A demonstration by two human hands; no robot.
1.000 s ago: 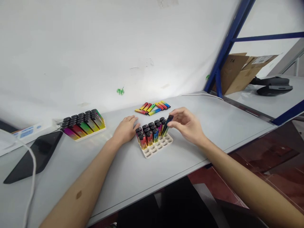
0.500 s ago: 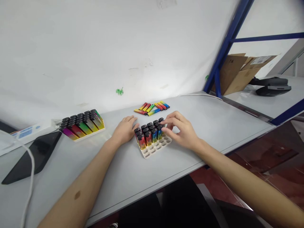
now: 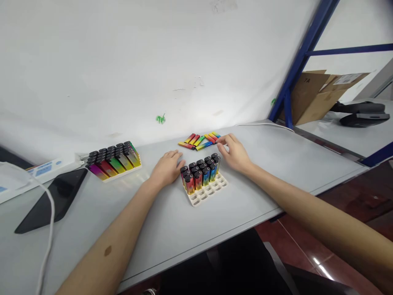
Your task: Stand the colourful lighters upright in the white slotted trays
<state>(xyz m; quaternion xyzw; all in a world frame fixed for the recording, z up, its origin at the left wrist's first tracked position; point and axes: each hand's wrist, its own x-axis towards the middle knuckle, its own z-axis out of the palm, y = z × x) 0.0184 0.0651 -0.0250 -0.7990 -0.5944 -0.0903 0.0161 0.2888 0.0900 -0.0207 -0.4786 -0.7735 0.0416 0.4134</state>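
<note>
A white tray (image 3: 211, 191) with rows of oval holes stands on the table. Upright lighters (image 3: 198, 180) with black tops and red, yellow and blue metallic bodies fill its back rows, while the front holes are bare. My left hand (image 3: 167, 169) rests on the table at the tray's left side, fingers stretched out and thumb close to the lighters. Behind the tray several loose lighters (image 3: 194, 140) lie flat near the wall. At their right end is my right hand (image 3: 233, 153), its bent fingers and thumb slightly apart by the nearest lighter ends; contact there is unclear.
A second tray packed with lighters (image 3: 113, 162) stands at the left. Beside it lie a black tablet (image 3: 53, 200), a white power strip (image 3: 50, 166) and a white cable (image 3: 50, 221). Blue frame bars (image 3: 294, 78) and a cardboard box (image 3: 316, 98) are at the right.
My right hand has left the tray's right side and moved back to the loose lighters. A lighter now shows upright at the right end of the rows. My left hand stays beside the tray.
</note>
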